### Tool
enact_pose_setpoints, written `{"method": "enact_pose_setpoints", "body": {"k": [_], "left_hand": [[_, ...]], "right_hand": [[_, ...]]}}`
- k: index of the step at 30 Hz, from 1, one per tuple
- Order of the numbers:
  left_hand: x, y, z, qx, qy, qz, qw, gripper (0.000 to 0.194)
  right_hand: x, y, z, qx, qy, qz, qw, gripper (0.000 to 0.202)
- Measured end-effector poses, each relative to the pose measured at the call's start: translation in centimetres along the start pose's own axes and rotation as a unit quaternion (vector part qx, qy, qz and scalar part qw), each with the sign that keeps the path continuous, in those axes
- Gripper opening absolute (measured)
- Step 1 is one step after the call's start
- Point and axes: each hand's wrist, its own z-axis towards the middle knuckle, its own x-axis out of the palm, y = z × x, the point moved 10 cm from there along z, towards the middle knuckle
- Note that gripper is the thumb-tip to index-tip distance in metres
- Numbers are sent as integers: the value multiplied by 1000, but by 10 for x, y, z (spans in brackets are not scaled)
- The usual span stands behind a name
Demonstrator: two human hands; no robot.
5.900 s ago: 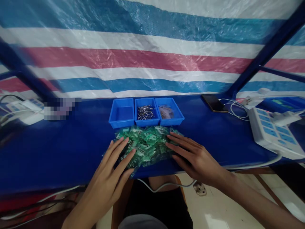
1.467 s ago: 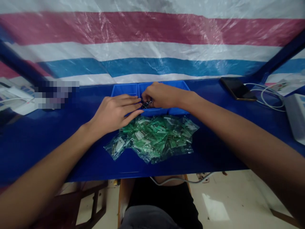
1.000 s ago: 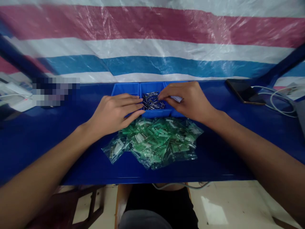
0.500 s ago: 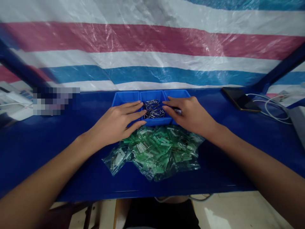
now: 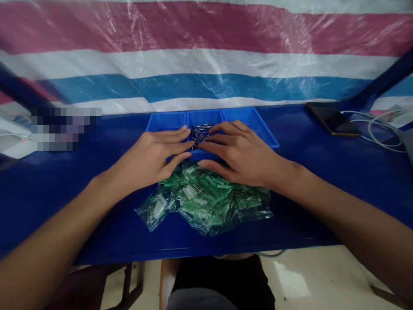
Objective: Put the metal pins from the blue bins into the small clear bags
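Three blue bins stand side by side at the back of the blue table. Small metal pins (image 5: 200,132) lie in the middle bin (image 5: 204,116). My left hand (image 5: 161,155) reaches over the left bin (image 5: 166,121), fingers apart, fingertips at the pins' left edge. My right hand (image 5: 230,150) spreads over the middle bin's right side, its fingertips at the pins and close to my left fingertips. Neither hand visibly holds anything. The right bin (image 5: 254,127) shows a bare floor. In front of the bins lies a pile of clear bags with green and white pieces (image 5: 206,202).
A dark phone (image 5: 332,120) and white cables (image 5: 377,133) lie at the right. White items (image 5: 14,137) and a blurred patch are at the far left. Behind the blue table (image 5: 122,241) hangs a striped sheet (image 5: 200,64).
My right hand has moved left from the right bin onto the middle bin, fingers now spread. The right bin shows more. The whole view has shifted slightly.
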Motion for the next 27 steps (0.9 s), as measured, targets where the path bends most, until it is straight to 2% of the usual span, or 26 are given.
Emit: {"method": "enact_pose_setpoints", "body": {"k": [3,7,11,13,15,19,22,27], "left_hand": [[1,1,1,-5,1,-8,1000,39],[-1,0,1,4,-14,-12,1000,36],[-5,-1,-1,25,-36,-4,999,42],[-4,0,-1,24,-33,-5,999,51],[-4,2,-2,22,-34,-8,999,55],[-4,2,-2,22,-53,-11,998,49],[-4,-1,-1,31,-62,-11,998,45],[-5,-4,-1,40,-66,5,997,45]], "right_hand": [[9,1,1,12,34,-5,999,59],[7,-5,9,17,57,55,997,58],[0,-36,35,45,58,66,995,47],[10,-55,49,64,101,38,992,32],[23,-63,61,59,140,44,987,19],[40,-55,75,28,174,79,981,16],[38,-48,73,22,159,90,983,23],[17,-53,59,41,76,73,994,22]]}}
